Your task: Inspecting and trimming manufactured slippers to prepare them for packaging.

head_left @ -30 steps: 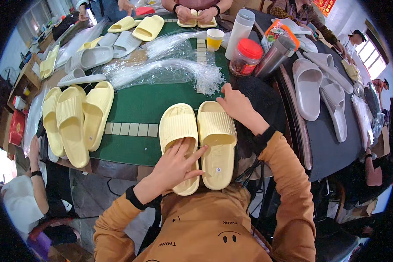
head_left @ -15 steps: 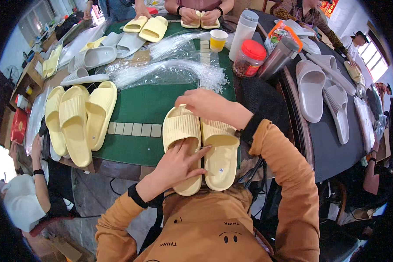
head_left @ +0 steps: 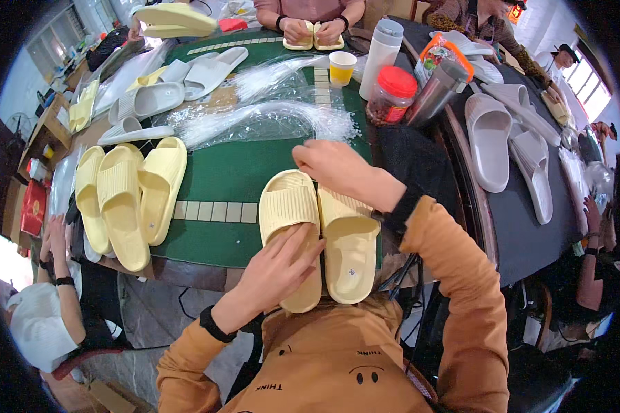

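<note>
The pale yellow slipper pair [head_left: 320, 234], judged light, soft and flexible foam, lies on the bench [head_left: 234, 172]; left hand [head_left: 282, 265] presses flat on the heels, right hand [head_left: 337, 168] rests open over the toe ends, the better gripping edge.

Slipper pair [head_left: 320, 230] lying side by side at bench [head_left: 234, 172] near edge; slipper stack [head_left: 127, 193] lying left; plastic bags [head_left: 262, 120] lying behind.

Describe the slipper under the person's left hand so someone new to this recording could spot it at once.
Start at the green table mat and go to its near edge, where two pale yellow slippers lie side by side in front of the person in the orange top. It is the left slipper of that pair, with the left hand flat on its heel. Its partner, unlike it, shows a small sticker on the insole.
</note>
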A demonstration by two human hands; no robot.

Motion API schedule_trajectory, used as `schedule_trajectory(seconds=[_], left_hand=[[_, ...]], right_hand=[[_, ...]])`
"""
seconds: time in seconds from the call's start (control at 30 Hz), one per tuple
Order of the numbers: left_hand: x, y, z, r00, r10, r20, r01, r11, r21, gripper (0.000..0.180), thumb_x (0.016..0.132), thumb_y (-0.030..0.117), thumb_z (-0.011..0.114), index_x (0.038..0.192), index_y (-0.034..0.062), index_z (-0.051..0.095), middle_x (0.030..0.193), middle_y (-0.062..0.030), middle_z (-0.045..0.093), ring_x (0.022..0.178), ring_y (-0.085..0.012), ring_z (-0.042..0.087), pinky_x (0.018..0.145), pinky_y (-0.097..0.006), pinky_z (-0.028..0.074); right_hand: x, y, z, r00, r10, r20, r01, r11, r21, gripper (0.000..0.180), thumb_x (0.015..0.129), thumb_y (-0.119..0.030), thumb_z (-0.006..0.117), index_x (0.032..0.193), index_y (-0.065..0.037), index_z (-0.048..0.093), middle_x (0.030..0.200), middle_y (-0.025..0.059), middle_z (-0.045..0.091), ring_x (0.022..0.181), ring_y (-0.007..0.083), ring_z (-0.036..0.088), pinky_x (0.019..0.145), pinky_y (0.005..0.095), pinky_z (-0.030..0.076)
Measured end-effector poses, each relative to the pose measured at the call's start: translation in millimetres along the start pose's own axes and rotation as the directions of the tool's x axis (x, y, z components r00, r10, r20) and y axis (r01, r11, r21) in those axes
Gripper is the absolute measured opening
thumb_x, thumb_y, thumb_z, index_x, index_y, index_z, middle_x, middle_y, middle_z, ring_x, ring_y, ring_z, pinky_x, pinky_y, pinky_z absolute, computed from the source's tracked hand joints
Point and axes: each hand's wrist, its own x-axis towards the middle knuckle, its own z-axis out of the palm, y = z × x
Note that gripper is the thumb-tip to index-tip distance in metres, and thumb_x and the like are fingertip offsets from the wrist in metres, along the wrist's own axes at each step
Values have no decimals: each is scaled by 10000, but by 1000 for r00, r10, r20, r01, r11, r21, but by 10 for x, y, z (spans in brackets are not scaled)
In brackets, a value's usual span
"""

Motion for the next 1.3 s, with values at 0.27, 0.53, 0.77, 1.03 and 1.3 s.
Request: schedule_trajectory(seconds=[0.27,0.53,0.77,1.03,1.3], left_hand=[[455,-354,-398,934,-282,-218,190,910,-368,309,873,-54,580,1179,-10,594,1106,-136,660,905,-269,671,764,-334,550],[695,-594,-5,907,-414,-78,284,739,-611,192,895,11,615,1086,-12,606,953,-121,701,860,-208,694,747,-320,547],[794,-621,162,856,-507,-105,331,691,-642,78,895,33,628,940,-30,624,840,-92,673,738,-150,649,671,-286,514],[759,-590,202,847,-492,-203,274,731,-625,78,894,29,632,955,-20,639,844,-82,650,727,-137,626,666,-276,499],[742,-590,254,863,-472,-180,277,740,-613,84,883,16,640,961,-14,647,856,-85,638,734,-144,609,655,-279,485]], right_hand=[[-314,-503,-257,971,237,-32,-201,881,428,134,852,-117,610,877,15,606,804,202,648,769,393,641,678,461,506],[-483,-442,81,868,496,-31,-350,655,669,136,848,-63,647,944,29,618,828,167,659,738,259,667,657,369,515],[-517,-283,256,757,619,-210,-126,453,883,138,862,-38,661,980,27,633,931,79,667,878,158,666,797,281,530],[-523,-338,147,761,647,-46,-325,442,836,113,891,-42,667,986,17,655,890,14,677,830,66,621,739,213,482],[-519,-403,141,792,598,-119,-278,529,802,97,862,-50,677,937,8,655,870,57,687,811,124,656,693,263,508]])
